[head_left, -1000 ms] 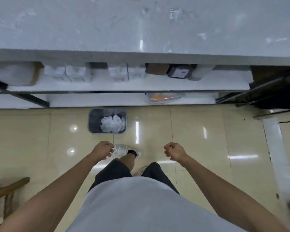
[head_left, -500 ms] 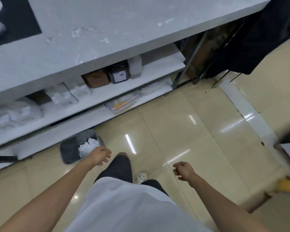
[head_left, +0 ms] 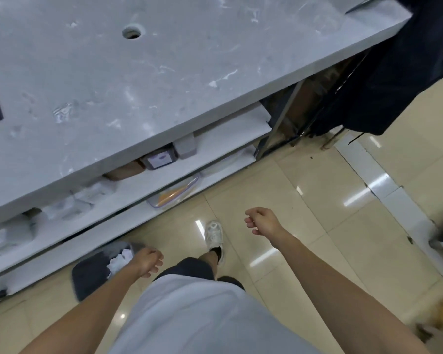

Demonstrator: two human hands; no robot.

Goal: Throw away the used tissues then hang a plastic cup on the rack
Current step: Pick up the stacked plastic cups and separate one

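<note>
A dark grey bin (head_left: 92,273) stands on the tiled floor at the lower left, with crumpled white tissues (head_left: 119,259) inside it. My left hand (head_left: 147,261) hangs over the bin's right rim, fingers loosely curled, holding nothing. My right hand (head_left: 262,221) is out in front over the floor, fingers loosely bent and apart, holding nothing. No plastic cup and no rack are in view.
A grey marble counter (head_left: 138,85) with a round hole (head_left: 131,31) fills the upper left. Shelves (head_left: 215,139) beneath it hold boxes and a clear lidded container (head_left: 175,194). Dark cloth (head_left: 407,72) hangs at the upper right. My white shoe (head_left: 214,235) is on the floor.
The view has swung right and tilted, so the bin slid to the lower left. Both hands stay empty; my right hand has risen forward.
</note>
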